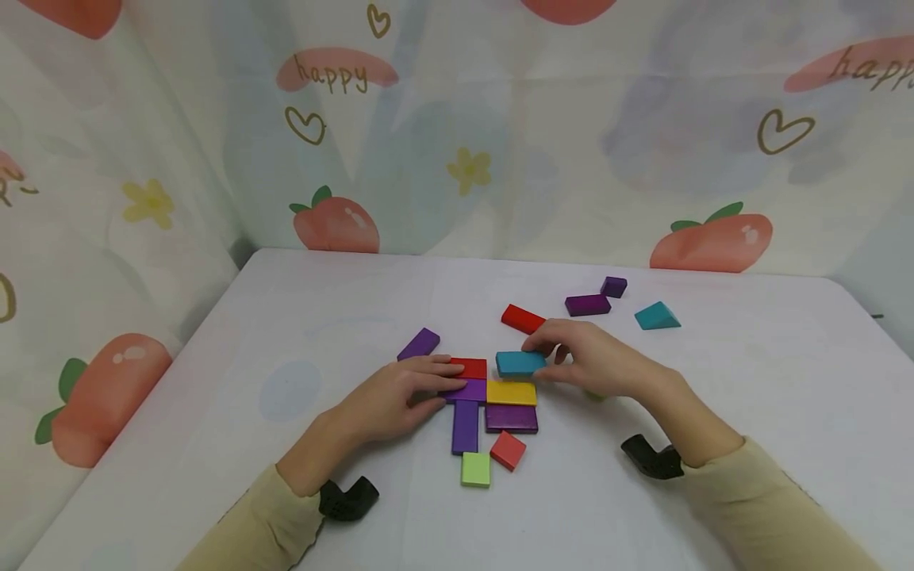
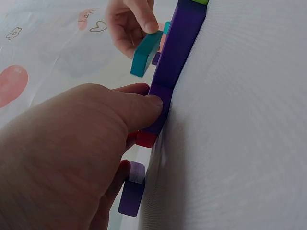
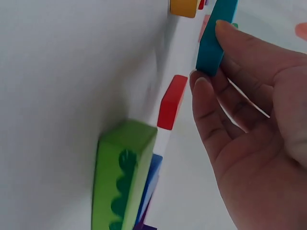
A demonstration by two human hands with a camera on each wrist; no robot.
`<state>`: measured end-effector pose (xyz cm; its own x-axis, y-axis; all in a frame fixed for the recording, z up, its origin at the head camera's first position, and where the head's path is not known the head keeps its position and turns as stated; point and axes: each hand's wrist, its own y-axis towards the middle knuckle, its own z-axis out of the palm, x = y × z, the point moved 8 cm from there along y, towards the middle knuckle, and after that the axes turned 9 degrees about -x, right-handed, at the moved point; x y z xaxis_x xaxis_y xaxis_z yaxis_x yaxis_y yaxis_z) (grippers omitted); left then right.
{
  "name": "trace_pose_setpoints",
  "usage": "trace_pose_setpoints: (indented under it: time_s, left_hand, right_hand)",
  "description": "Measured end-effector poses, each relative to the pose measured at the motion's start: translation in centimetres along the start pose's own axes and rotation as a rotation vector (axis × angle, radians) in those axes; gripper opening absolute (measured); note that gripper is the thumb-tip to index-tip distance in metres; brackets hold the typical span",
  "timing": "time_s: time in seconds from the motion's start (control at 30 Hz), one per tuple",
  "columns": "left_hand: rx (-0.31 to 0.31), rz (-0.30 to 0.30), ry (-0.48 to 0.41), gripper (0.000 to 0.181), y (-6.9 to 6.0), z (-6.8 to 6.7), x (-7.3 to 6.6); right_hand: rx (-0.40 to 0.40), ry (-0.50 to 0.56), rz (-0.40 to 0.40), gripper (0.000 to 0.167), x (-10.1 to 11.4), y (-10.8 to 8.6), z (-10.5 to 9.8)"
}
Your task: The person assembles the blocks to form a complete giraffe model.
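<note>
My right hand (image 1: 600, 357) pinches a teal rectangular block (image 1: 517, 364) between thumb and fingers; in the right wrist view this block (image 3: 213, 43) is held off the table. Just below it in the head view lies a yellow block (image 1: 510, 393), with a dark purple one (image 1: 511, 419) under that. The fingers of my left hand (image 1: 396, 396) rest, nearly straight, on a red block (image 1: 469, 368) and a purple block (image 1: 471, 390) that lie edge to edge. A second purple block (image 1: 466, 427) runs down from these to a light green square block (image 1: 475, 469).
A tilted red square block (image 1: 508, 450) lies beside the group, and a loose purple block (image 1: 419, 343) beyond my left hand. Farther back are a red block (image 1: 522, 318), two purple ones (image 1: 588, 305) and a teal wedge (image 1: 658, 316). A patterned green block (image 3: 124, 177) sits near my right wrist.
</note>
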<state>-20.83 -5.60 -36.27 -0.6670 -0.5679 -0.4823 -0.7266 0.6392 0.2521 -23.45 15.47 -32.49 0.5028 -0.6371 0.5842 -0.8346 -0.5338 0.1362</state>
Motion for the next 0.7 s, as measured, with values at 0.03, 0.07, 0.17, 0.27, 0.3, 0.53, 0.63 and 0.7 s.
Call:
trace_pose_setpoints:
  time_s: [0.03, 0.07, 0.17, 0.27, 0.3, 0.53, 0.63, 0.7]
  left_hand:
    - [0.001, 0.0, 0.001, 0.039, 0.0, 0.0, 0.0]
    - [0.002, 0.0, 0.0, 0.039, 0.0, 0.0, 0.0]
    - [0.005, 0.001, 0.0, 0.04, 0.1, 0.1, -0.1]
    - [0.006, 0.002, -0.007, 0.04, 0.1, 0.1, -0.1]
    - [0.006, 0.002, -0.01, 0.04, 0.1, 0.1, -0.2]
    - [0.011, 0.003, -0.012, 0.04, 0.1, 0.1, -0.2]
    - [0.008, 0.0, -0.011, 0.04, 0.0, 0.0, -0.2]
    - [0.006, 0.0, -0.012, 0.04, -0.1, 0.0, -0.1]
  right_hand:
    - [-0.004, -0.004, 0.01, 0.032, 0.0, 0.1, 0.2]
    - [-0.007, -0.007, 0.02, 0.033, -0.1, 0.3, 0.3]
    - [0.0, -0.004, 0.048, 0.033, -0.2, 0.4, 0.9]
    - [0.011, -0.005, 0.062, 0.03, -0.4, 0.4, 1.5]
    - [0.012, -0.004, 0.06, 0.029, -0.4, 0.3, 1.5]
    - [0.012, -0.007, 0.059, 0.03, -0.2, -0.6, 1.8]
    - [0.023, 0.001, 0.048, 0.032, 0.1, -0.6, 2.0]
    - [0.027, 0.002, 0.04, 0.033, 0.2, -0.6, 2.1]
